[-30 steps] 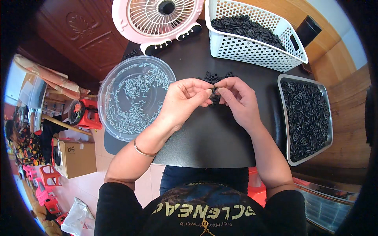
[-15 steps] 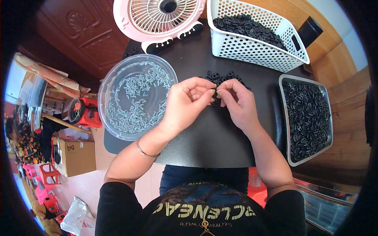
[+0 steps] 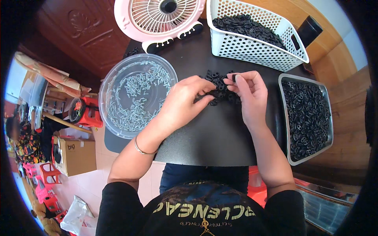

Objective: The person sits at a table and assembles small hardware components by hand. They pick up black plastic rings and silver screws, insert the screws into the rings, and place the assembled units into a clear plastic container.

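Note:
A small black plastic piece (image 3: pixel 234 78) is pinched between the thumb and fingers of my right hand (image 3: pixel 252 91), raised just right of a loose pile of black two-holed plastic pieces (image 3: pixel 219 80). My left hand (image 3: pixel 184 100) is at the near left side of that pile, its fingers curled and the thumb below them. Dark pieces show between thumb and forefinger, but whether one is gripped I cannot make out. Left of this hand stands a round clear plastic tub (image 3: pixel 103 103) holding many small silvery screws (image 3: pixel 138 112).
A metal tray (image 3: pixel 289 159) full of black two-holed pieces lies on the right. At the back stand a white perforated basket (image 3: pixel 252 55) with more black pieces and a pink fan (image 3: pixel 123 19). The dark tabletop (image 3: pixel 208 145) ends just in front of me.
My hands, together at a small part before, are now apart. The right has moved up and right with a black piece; the left has turned down to the pile.

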{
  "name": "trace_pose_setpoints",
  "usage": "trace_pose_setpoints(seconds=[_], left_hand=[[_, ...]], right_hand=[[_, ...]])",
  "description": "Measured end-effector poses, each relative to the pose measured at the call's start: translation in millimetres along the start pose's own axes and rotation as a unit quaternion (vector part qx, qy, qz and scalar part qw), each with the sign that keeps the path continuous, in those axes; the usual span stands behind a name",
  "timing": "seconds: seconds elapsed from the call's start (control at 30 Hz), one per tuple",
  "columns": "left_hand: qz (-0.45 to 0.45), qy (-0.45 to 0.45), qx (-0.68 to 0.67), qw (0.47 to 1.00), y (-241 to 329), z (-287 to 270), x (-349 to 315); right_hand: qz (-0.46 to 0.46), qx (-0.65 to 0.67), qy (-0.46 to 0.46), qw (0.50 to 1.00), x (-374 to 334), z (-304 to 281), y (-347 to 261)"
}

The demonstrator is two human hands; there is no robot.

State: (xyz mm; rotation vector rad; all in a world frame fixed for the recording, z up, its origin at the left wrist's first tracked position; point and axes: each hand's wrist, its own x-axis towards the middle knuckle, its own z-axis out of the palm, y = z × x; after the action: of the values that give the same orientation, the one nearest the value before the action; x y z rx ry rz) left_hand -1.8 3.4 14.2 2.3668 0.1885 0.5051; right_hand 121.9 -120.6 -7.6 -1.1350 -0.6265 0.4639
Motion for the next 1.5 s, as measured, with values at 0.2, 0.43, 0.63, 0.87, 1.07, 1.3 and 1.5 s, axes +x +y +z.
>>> trace_pose_setpoints(seconds=[0.2,0.43,0.63,0.87,1.07,1.3,1.5], left_hand=[[0.077,-0.021,0.146,0.986,-2.8,8.8,-6.7],[0.063,-0.018,0.163,0.984,-9.5,15.4,-8.1],[0.058,0.015,0.185,0.981,-10.7,15.6,-6.9],[-0.124,0.040,-0.382,0.915,-6.3,5.0,-2.0],[-0.140,0.044,-0.506,0.850,-10.2,4.7,-1.4],[-0.173,0.020,-0.563,0.808,-9.7,2.5,-0.5],[-0.186,0.030,-0.602,0.776,-11.3,1.5,-0.9]], right_hand=[[0.029,0.013,0.006,0.999,-0.4,0.2,-0.7],[0.037,-0.018,-0.008,0.999,-3.4,2.0,-1.9],[0.063,-0.015,-0.037,0.997,-3.8,2.3,-2.3],[0.056,-0.033,-0.090,0.994,-5.7,3.6,-3.2],[0.074,-0.012,-0.131,0.989,-8.4,6.7,-4.7],[0.084,-0.017,-0.129,0.988,-9.9,7.1,-4.5],[0.102,-0.008,-0.113,0.988,-7.9,4.3,-4.2]])
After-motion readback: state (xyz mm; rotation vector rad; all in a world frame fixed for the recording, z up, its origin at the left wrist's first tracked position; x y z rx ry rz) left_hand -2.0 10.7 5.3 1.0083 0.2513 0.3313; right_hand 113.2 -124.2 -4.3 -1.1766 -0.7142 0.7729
